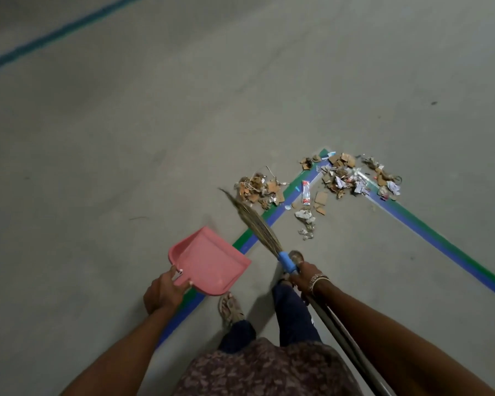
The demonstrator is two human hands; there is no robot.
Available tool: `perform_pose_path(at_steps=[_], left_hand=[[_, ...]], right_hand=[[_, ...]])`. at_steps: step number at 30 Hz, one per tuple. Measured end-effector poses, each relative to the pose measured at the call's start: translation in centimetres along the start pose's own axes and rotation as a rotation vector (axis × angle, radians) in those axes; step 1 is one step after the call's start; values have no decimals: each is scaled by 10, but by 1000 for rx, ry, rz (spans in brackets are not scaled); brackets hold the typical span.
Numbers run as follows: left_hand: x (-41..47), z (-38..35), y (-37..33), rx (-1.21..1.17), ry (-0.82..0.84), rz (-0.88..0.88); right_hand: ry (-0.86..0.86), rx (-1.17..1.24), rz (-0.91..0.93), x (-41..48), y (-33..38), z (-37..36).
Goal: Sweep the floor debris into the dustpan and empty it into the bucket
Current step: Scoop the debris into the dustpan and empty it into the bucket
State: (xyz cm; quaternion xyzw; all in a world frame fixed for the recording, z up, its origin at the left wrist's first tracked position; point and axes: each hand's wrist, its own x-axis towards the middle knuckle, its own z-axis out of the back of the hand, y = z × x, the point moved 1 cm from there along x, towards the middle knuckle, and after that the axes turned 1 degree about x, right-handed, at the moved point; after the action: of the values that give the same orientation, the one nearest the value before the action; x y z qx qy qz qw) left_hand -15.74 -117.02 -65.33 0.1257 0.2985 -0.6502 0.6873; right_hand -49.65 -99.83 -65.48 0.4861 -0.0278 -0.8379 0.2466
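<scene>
My left hand (pixel 162 292) grips the short handle of a pink dustpan (pixel 209 260), held above the floor with its mouth facing away. My right hand (pixel 306 277) grips a grass broom (pixel 256 221) just below its blue collar; the bristles point up and left toward the debris. Debris (pixel 346 175) of cardboard scraps, paper bits and wrappers lies scattered ahead around a taped corner, with a smaller heap (pixel 259 190) to the left of the tape. A red and white sachet (pixel 305 192) lies between the heaps. No bucket is in view.
Green and blue floor tape (pixel 429 227) forms a corner ahead, one leg running under the dustpan toward my feet (pixel 229 308). A blue painted line (pixel 55 34) crosses the far left. Bare grey concrete surrounds the spot.
</scene>
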Motion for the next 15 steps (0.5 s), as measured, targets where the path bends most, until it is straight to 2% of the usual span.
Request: perform_pose_path(at_steps=[7,11,15], left_hand=[[55,-29,-36,55,-39,24],[93,-68,-57,59,-40,120],[116,-103,-83,44,-19,221]], right_hand=[[78,-38,10,121,25,-21],[151,-93,-1,186,34,-32],[172,-20,-89,229,26,-32]])
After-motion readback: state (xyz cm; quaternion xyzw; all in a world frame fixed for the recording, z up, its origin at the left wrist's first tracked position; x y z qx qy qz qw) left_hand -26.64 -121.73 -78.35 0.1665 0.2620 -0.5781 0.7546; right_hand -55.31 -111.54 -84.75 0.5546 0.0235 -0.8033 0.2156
